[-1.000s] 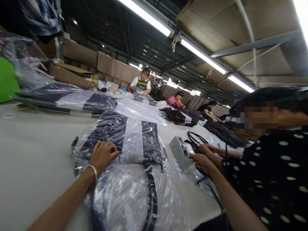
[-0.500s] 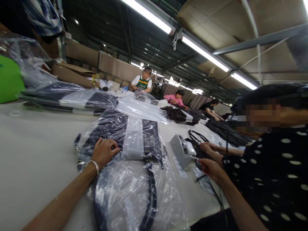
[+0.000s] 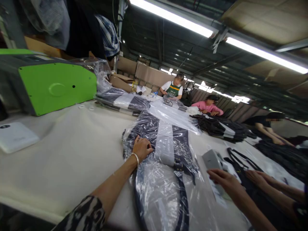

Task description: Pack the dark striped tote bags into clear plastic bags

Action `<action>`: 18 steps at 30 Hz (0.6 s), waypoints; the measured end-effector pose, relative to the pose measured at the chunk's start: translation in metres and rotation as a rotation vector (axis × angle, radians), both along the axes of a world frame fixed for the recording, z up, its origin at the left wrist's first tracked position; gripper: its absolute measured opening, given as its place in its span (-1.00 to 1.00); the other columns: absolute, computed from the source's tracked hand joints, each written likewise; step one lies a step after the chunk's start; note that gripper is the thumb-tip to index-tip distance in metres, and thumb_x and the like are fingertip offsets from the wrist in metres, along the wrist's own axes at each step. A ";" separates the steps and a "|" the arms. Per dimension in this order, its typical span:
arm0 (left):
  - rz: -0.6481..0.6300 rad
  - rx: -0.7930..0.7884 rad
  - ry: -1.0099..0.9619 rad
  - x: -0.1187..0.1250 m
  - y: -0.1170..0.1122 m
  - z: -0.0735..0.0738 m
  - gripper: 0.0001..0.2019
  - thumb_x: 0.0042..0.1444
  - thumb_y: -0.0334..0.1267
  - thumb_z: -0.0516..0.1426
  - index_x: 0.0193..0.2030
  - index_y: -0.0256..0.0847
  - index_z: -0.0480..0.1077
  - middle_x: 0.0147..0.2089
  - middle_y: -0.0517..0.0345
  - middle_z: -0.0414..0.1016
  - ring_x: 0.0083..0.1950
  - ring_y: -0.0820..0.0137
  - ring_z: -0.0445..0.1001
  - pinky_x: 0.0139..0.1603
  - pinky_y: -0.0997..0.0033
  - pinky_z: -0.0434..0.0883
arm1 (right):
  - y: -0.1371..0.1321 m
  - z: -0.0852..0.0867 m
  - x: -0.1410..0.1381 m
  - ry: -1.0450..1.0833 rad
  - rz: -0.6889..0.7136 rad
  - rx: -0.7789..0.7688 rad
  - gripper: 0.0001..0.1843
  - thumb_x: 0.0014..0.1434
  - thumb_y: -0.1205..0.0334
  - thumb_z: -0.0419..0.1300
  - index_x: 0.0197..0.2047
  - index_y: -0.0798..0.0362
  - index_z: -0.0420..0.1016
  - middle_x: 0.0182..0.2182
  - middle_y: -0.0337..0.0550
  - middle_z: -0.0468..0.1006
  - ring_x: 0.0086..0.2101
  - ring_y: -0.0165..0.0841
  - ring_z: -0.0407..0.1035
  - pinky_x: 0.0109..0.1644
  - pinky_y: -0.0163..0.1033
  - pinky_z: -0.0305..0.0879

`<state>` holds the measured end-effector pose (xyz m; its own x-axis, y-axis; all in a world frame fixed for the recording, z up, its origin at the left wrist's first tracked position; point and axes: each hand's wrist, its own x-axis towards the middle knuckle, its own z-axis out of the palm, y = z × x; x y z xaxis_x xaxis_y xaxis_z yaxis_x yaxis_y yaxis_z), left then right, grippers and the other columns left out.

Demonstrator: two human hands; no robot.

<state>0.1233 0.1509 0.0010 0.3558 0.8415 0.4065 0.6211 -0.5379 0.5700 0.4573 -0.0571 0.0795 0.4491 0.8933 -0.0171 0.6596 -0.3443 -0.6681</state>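
Observation:
My left hand (image 3: 142, 148) rests on a dark handbag (image 3: 144, 123) in a clear plastic bag (image 3: 156, 189), its fingers loosely bent and apart. A pale grey band wraps the handbag's middle. Its dark strap (image 3: 184, 199) curves toward me under the plastic. My right hand (image 3: 223, 179) is over a grey device (image 3: 211, 158) that looks like a tape dispenser, fingers stretched to the left, with nothing visible in them. Just right of it, a co-worker's hands (image 3: 257, 179) lie on a black bag with a looped strap (image 3: 240, 157).
A green and grey machine (image 3: 57, 86) stands at the left, with a white flat object (image 3: 16, 136) before it. Wrapped bags (image 3: 122, 101), clear plastic sheets (image 3: 170, 114) and piled black bags (image 3: 216, 125) lie farther back. Several people work along the table.
The view has swung left, bringing in the machine and the white object. My left hand stays on the handbag. My right hand has shifted off a thin dark cord to over the grey device.

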 end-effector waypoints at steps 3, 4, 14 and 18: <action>-0.001 -0.002 -0.006 0.001 0.000 -0.001 -0.89 0.01 -0.21 0.30 -0.43 -0.14 0.48 -0.26 0.22 0.55 -0.05 0.29 0.45 0.39 0.02 -0.10 | 0.062 0.012 -0.085 0.202 0.357 0.014 -0.25 0.04 0.02 0.25 0.26 0.07 0.22 -0.53 -0.31 0.54 -0.45 -0.30 0.43 -0.33 -0.22 0.34; -0.003 0.002 -0.009 0.001 0.000 -0.002 -0.89 0.01 -0.21 0.30 -0.43 -0.13 0.48 -0.27 0.22 0.54 -0.06 0.29 0.45 0.39 0.02 -0.10 | 0.083 0.013 -0.112 0.248 0.437 0.001 -0.18 0.03 0.08 0.24 0.31 0.09 0.09 -0.54 -0.35 0.53 -0.47 -0.33 0.42 -0.35 -0.25 0.32; -0.009 -0.004 -0.002 0.001 0.003 -0.008 -0.93 0.00 -0.25 0.29 -0.42 -0.12 0.49 -0.25 0.19 0.54 -0.02 0.27 0.44 0.41 0.02 -0.12 | 0.197 -0.041 -0.170 -0.296 0.321 -0.272 -0.67 -0.16 0.30 0.35 -0.28 0.04 0.37 -0.65 -0.32 0.47 -0.57 -0.34 0.40 -0.50 -0.33 0.19; -0.015 0.002 -0.017 0.001 0.002 -0.007 -0.95 0.00 -0.28 0.27 -0.42 -0.12 0.49 -0.27 0.20 0.53 -0.03 0.28 0.44 0.42 0.03 -0.15 | 0.200 -0.039 -0.160 -0.438 0.274 -0.275 -0.54 -0.33 0.03 0.47 -0.41 0.02 0.37 -0.45 -0.11 0.57 -0.32 -0.16 0.50 -0.35 -0.25 0.25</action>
<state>0.1238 0.1530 -0.0061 0.3618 0.8354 0.4138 0.6031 -0.5482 0.5795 0.2971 0.1433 0.0402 0.2196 0.9669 -0.1298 0.9436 -0.2443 -0.2233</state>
